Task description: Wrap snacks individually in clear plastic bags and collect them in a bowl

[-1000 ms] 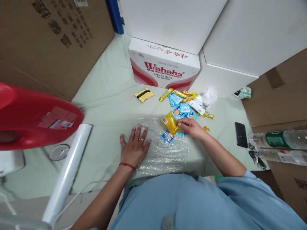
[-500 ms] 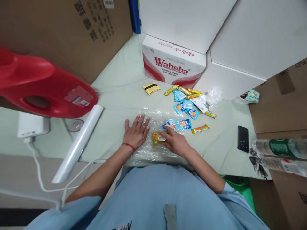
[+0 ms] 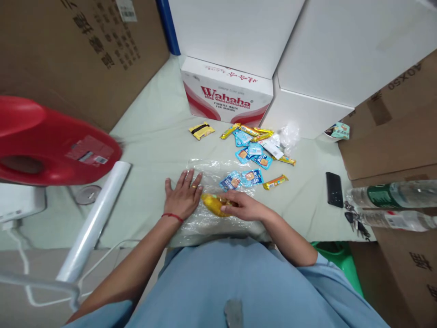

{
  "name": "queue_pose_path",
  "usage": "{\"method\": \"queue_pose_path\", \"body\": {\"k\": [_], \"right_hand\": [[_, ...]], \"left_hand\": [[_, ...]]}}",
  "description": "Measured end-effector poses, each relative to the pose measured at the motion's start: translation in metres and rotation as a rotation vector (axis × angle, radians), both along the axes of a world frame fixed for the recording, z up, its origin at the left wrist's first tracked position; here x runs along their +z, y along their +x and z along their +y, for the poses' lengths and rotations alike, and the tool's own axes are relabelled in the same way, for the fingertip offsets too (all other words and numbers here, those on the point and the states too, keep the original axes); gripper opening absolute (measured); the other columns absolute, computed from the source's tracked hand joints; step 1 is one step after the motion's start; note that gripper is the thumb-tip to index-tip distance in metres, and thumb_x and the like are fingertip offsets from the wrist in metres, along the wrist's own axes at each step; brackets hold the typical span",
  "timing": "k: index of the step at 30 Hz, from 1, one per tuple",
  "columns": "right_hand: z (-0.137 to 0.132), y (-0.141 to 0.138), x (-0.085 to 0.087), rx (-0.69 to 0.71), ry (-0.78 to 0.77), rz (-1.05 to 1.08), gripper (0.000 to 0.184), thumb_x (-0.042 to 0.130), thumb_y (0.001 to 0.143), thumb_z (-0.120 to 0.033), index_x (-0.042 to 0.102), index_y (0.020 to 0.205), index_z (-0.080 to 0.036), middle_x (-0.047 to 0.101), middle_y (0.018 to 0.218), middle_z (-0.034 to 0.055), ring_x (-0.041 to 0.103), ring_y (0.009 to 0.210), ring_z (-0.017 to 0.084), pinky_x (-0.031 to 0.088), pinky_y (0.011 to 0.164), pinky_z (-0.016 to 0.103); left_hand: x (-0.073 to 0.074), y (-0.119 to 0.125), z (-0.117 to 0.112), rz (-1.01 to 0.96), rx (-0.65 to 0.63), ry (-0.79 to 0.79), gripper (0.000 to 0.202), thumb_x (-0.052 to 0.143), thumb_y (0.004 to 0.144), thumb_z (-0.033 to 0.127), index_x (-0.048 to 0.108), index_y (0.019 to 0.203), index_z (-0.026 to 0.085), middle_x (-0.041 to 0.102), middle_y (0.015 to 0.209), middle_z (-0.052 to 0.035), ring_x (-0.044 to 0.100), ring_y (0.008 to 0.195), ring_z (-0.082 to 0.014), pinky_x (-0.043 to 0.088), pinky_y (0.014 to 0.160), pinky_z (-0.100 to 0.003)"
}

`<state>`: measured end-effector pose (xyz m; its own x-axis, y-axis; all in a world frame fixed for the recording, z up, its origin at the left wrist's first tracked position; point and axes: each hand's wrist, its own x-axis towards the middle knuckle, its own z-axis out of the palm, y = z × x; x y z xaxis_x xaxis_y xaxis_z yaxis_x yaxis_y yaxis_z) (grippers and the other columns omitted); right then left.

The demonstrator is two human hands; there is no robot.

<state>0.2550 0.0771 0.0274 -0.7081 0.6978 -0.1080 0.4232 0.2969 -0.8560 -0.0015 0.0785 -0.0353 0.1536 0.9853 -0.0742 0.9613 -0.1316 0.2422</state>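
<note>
The right hand has its thumb and fingers closed on one end of a shiny yellow packet; the other end pokes out toward the left thumb, so close that I can't tell if they touch. The left hand lies flat, its fingers spread out and holding nothing, partly on a thin clear plastic sheet. The packet is over that sheet, between the two hands. It looks light and a bit soft, and its shiny skin may be slippery. What's inside might crumble, so a gentle pinch on the end seems best, not a hard squeeze in the middle. The sheet looks floppy and could wrinkle or stick to the fingers. Just past the right fingertips are two blue packets, and off to the right of those fingers is a small yellow bar. The near edge of the table is behind both hands, close to the blue shirt. Left of the left fingers, a wide strip of pale green cloth reaches to the white roll, so that side seems to have the most room to move.
</note>
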Motion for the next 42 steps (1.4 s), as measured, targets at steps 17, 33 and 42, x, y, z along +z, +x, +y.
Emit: {"method": "queue_pose_path", "body": {"k": [17, 33, 42], "right_hand": [[-0.005, -0.022, -0.021, -0.252, 0.487, -0.367, 0.047, 0.069, 0.096, -0.025, 0.064, 0.143, -0.025, 0.057, 0.146, 0.017, 0.049, 0.132, 0.035, 0.045, 0.113, 0.057], [-0.009, -0.024, -0.015, -0.157, 0.577, -0.261, 0.048, 0.048, 0.104, -0.021, 0.058, 0.151, -0.024, 0.063, 0.145, 0.0129, 0.05, 0.136, 0.03, 0.038, 0.12, 0.054], [-0.025, 0.004, -0.03, -0.159, 0.494, -0.229, 0.051, 0.06, 0.102, -0.029, 0.053, 0.153, -0.023, 0.047, 0.161, 0.0202, 0.045, 0.149, 0.033, 0.039, 0.12, 0.06]], "left_hand": [[0.002, 0.001, -0.003, -0.02, -0.011, 0.009, 0.06, 0.022, 0.108, 0.045, 0.034, 0.165, 0.032, 0.024, 0.177, -0.007, 0.021, 0.164, -0.0293, -0.001, 0.126, -0.074], [-0.003, 0.0, -0.004, -0.059, -0.007, 0.032, 0.06, 0.022, 0.108, 0.044, 0.035, 0.165, 0.031, 0.026, 0.176, -0.0082, 0.022, 0.164, -0.0287, -0.005, 0.126, -0.073], [0.0, -0.002, -0.003, -0.073, 0.002, 0.013, 0.061, 0.022, 0.108, 0.045, 0.035, 0.165, 0.031, 0.028, 0.176, -0.0085, 0.024, 0.163, -0.0299, 0.001, 0.127, -0.072]]}}
